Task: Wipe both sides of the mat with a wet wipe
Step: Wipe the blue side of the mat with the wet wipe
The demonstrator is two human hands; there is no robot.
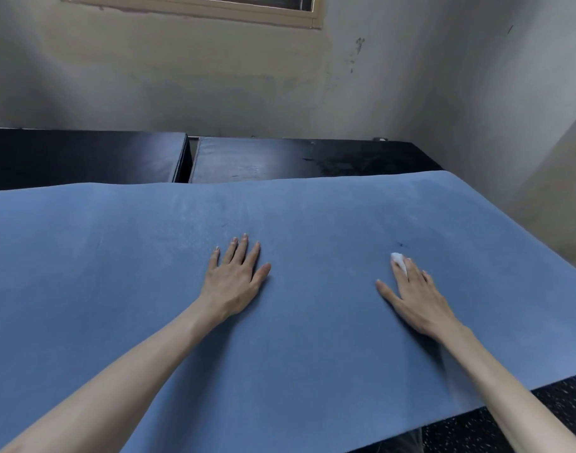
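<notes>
Blue foam mat (149,256), matte w/ faint grain, lies flat across the foreground. L hand (236,279) rests palm-down on it, fingers straight & spread, gripping nothing. R hand (414,295) also flat, straight fingers pressing a small white wet wipe (398,260) onto the mat, wipe poking out past the fingertips. Behind: black glossy pads (84,155), stained plaster wall (214,76).

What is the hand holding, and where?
The right hand presses a small white wet wipe onto the blue foam mat under its fingertips. The left hand holds nothing.
</notes>
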